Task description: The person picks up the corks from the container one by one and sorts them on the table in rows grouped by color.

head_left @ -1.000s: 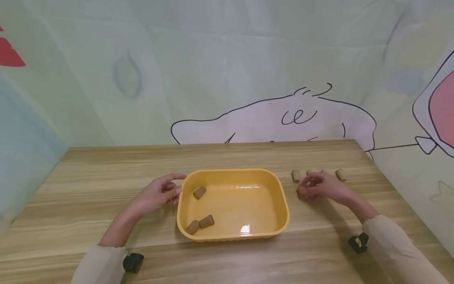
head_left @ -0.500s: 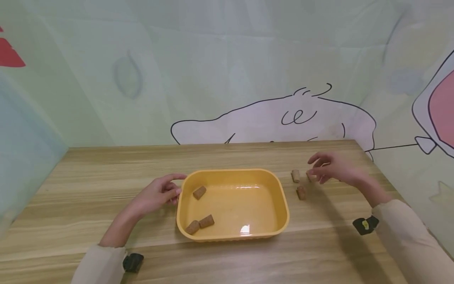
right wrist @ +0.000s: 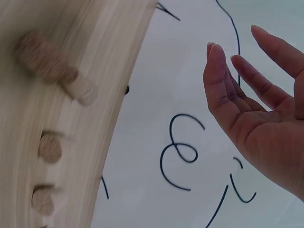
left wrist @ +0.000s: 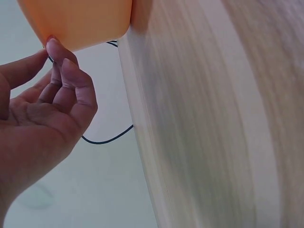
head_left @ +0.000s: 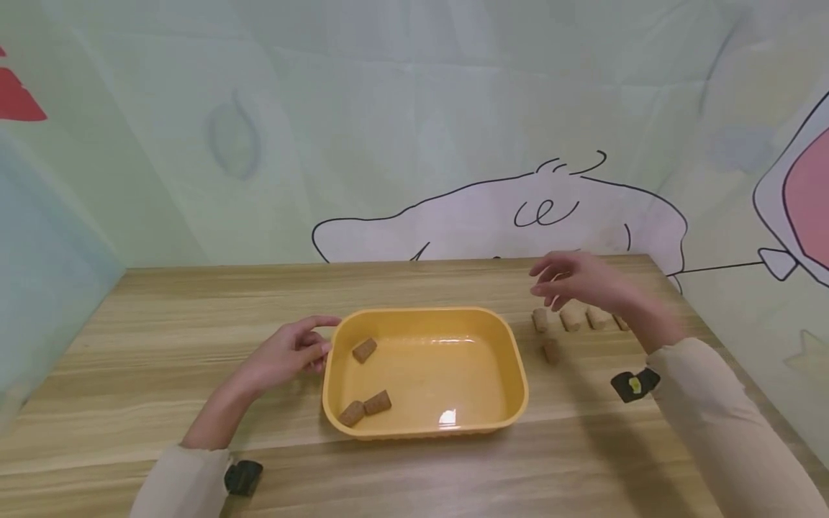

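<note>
At the far left corner of the yellow plastic tray (head_left: 427, 370), my left hand (head_left: 285, 356) holds the rim with thumb and index finger; the other fingers are curled. Three brown corks lie in the tray: one cork (head_left: 365, 350) towards the back and two near the front left. My right hand (head_left: 576, 277) hangs in the air above the table's back right, fingers loosely bent and holding nothing. Below it stands a row of lighter corks (head_left: 571, 318), the rightmost partly covered by the wrist. Nearer the tray lies a darker cork (head_left: 550, 351).
The wooden table (head_left: 194, 309) ends at a printed cloth backdrop (head_left: 414, 144) with cartoon line drawings. Dark straps (head_left: 242, 478) sit at both wrists, below beige sleeves (head_left: 184, 482).
My right hand has let go of the darker cork beside the tray, risen and moved back over the row of lighter corks. My left hand and the tray have stayed put.
</note>
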A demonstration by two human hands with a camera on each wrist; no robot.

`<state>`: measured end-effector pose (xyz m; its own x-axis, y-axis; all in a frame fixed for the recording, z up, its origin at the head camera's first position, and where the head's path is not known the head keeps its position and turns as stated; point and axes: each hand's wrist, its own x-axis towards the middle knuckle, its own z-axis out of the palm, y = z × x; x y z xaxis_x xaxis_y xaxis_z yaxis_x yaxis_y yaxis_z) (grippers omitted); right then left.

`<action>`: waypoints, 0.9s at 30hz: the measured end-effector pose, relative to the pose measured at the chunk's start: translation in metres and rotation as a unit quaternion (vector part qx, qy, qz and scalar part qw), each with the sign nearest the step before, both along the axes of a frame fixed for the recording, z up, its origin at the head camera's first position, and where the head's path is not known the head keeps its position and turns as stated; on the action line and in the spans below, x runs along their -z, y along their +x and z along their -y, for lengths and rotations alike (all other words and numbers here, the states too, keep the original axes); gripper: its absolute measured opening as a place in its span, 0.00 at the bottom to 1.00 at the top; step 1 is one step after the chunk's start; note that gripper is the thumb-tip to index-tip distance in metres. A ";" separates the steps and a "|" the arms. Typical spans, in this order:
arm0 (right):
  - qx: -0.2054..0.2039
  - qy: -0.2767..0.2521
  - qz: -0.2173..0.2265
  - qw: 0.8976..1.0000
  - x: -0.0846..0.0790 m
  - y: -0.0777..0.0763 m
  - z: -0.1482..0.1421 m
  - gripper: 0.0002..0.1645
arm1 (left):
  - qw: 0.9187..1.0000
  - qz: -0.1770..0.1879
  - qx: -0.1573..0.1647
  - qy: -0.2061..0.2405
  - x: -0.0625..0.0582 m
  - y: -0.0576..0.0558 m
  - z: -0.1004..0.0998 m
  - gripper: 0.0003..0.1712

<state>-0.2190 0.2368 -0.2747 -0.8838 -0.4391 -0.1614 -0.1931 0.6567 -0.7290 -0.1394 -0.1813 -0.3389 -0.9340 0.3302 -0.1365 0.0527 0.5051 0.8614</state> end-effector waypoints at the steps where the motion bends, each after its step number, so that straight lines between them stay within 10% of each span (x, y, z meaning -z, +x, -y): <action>1: -0.003 -0.007 0.002 1.000 0.000 -0.001 0.004 0.23 | 1.000 0.000 0.000 -0.001 0.000 0.000 0.000 0.22; 27: -0.136 -0.107 0.069 0.983 0.018 -0.002 0.146 0.18 | 1.000 0.008 0.008 0.027 -0.002 0.002 0.000 0.24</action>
<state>-0.2208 0.0912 -0.2924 -0.7055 -0.6924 -0.1510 -0.2289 0.4243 -0.8761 -0.1375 -0.1818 -0.3373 -0.9268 0.3515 -0.1324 0.0469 0.4580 0.8877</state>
